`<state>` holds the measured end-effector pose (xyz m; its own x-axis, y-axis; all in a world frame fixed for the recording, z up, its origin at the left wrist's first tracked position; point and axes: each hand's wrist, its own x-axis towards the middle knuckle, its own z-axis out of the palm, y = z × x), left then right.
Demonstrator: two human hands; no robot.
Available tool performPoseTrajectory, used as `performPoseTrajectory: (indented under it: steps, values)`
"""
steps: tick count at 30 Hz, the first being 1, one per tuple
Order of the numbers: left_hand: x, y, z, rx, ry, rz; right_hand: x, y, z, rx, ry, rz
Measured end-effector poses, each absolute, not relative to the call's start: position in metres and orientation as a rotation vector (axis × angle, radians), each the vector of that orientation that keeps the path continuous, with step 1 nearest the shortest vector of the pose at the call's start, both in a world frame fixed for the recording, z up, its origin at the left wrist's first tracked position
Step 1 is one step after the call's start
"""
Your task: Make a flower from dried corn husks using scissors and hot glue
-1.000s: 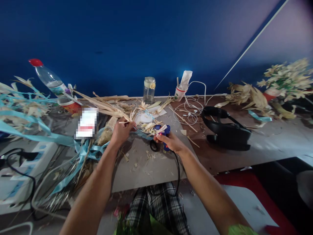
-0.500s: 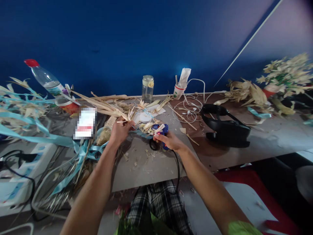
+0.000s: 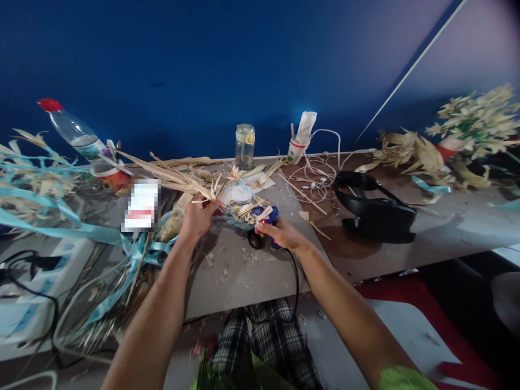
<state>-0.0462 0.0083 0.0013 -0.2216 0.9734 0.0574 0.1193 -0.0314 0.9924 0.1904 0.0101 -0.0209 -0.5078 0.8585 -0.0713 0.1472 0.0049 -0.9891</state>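
My left hand (image 3: 199,218) is closed in a pinch on a corn husk flower (image 3: 213,189), its pale strips fanning up above the fingers. To its right, my right hand (image 3: 282,234) is wrapped round a blue glue gun (image 3: 271,214) with a small red light and a black cord. Pale husk scraps lie against the gun and partly hide its front. Between and beyond the hands lies a white roll of tape (image 3: 241,194), with husk pieces around it. The gun's nozzle cannot be made out.
A phone (image 3: 142,206), light-blue ribbon (image 3: 97,232) and a power strip (image 3: 60,276) lie left. Behind stand a clear bottle (image 3: 245,146) and a paper cup (image 3: 296,151). A black headset (image 3: 376,211), tangled white cable (image 3: 312,181) and a husk bouquet (image 3: 475,119) are right.
Both hands have hardly moved and keep their holds. The husk strips above my left hand have tilted slightly; the whole view has shifted a little.
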Motion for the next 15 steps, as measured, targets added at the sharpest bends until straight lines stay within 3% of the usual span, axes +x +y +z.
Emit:
performPoseTrajectory:
  steps: [15]
  values:
    - [-0.0470, 0.0089, -0.0001, 1.250, 1.437, 1.375, 0.1911, 0.0083, -0.0171, -1.014, -1.708, 1.578]
